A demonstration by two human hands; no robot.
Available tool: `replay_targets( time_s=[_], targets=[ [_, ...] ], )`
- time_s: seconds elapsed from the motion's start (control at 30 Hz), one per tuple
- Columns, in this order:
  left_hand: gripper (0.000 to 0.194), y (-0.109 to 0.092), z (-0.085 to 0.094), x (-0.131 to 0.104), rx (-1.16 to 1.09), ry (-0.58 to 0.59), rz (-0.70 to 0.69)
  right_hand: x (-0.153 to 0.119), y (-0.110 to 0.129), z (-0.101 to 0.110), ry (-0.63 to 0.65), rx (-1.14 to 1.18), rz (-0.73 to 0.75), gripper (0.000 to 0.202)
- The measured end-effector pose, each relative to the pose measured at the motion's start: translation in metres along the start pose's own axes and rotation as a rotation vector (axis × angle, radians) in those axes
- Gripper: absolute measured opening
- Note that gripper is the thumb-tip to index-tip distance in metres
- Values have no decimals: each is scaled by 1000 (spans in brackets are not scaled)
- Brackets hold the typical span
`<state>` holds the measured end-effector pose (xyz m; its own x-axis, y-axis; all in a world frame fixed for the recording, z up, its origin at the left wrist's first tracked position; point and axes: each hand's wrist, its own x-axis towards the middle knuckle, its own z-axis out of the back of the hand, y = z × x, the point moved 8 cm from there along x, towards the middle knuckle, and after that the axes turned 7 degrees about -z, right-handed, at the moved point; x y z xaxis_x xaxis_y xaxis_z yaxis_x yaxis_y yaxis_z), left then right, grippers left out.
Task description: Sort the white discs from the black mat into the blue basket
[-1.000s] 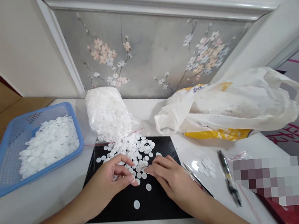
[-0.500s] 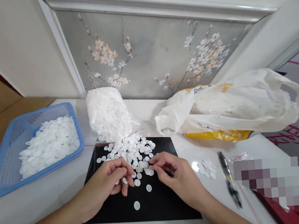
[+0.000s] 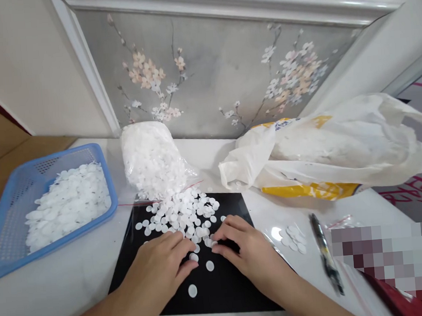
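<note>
Small round white plastic discs (image 3: 186, 211) lie in a loose pile on a black board (image 3: 225, 293), spilling from the mouth of a clear bag (image 3: 150, 158) full of the same discs. My left hand (image 3: 161, 264) is palm down at the pile's near left, thumb and forefinger closed about one disc (image 3: 194, 257). At the pile's near right, my right hand (image 3: 245, 245) pinches another disc (image 3: 214, 244) between thumb and forefinger; its other fingers are curled and partly hidden. Two single discs lie nearer me on the board, one of them (image 3: 192, 290) close to the front.
A blue plastic basket (image 3: 113, 185) heaped with discs stands at left. At back right lies a white and yellow plastic bag (image 3: 327, 153). Right of the board are several discs on clear plastic (image 3: 293, 239) and a black pen (image 3: 326, 253). A framed floral panel (image 3: 204, 66) rises behind.
My left hand has turned from palm inward to palm down, and its fingertips have reached a disc on the board. My right hand has shifted slightly, its fingertips now at a disc.
</note>
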<state>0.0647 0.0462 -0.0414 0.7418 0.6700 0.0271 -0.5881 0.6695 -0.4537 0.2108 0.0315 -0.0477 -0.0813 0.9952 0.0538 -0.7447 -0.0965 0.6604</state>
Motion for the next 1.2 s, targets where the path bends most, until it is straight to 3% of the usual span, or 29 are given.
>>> replay_targets(
  time_s=[0.23,0.43,0.67,0.8,0.9,0.97,1.07,1.2],
  targets=[
    [17,-5,6,0,-33,-75,-90,-2,-5,3,49,127,-71,21],
    [26,0,9,-1,-136,-31,-29,-1,-9,10,59,165,-200,14],
    [18,17,15,-4,-609,3,339,0,-9,11,83,266,-215,15],
    [8,20,11,-3,-1007,-14,452,2,-12,11,69,286,-207,20],
    [6,23,9,-3,-1125,-25,500,3,-16,7,90,280,-265,18],
    [7,24,6,-4,-1141,-7,502,3,-15,5,118,355,-302,15],
    [18,24,5,-3,-1047,10,434,1,-12,-2,227,667,-386,19],
    [17,23,9,-5,-533,15,306,1,-10,-7,318,984,-464,32]
  ],
)
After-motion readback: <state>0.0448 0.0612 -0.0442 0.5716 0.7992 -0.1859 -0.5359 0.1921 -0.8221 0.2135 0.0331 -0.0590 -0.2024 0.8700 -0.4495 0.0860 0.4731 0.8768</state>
